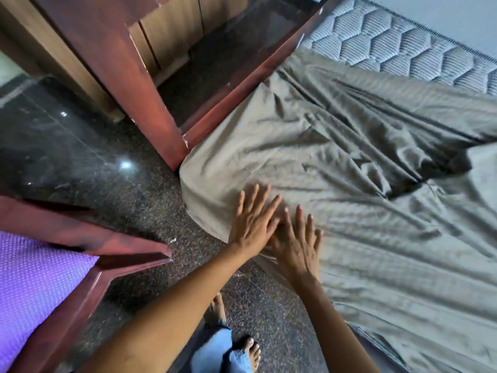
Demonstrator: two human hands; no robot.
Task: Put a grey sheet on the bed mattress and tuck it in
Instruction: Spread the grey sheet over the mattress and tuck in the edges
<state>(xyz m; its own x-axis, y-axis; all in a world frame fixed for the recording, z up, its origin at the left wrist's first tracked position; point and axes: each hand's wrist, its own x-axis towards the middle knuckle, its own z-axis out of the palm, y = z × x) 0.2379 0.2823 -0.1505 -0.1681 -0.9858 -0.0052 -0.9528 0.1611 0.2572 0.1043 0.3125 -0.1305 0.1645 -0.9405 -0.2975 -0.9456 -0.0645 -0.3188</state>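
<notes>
Presses left hand (252, 222) and right hand (297, 243), touching, fingers straight and spread, flat on wrinkled grey sheet (349, 146) at mattress (376, 41) corner.

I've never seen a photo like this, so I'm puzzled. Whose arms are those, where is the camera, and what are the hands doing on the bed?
There is no machine here, just a person. The camera sits on the person's head and looks down, so you see their own arms reaching out from the bottom of the picture, and their feet on the dark floor.

The left hand and the right hand lie flat, fingers straight, side by side on a grey sheet. They hold nothing; they press on the cloth near the bed's corner. The sheet is wrinkled and hangs over that corner.

At the far side, the quilted mattress is not yet covered. The reddish wooden bed frame runs beside it.
</notes>
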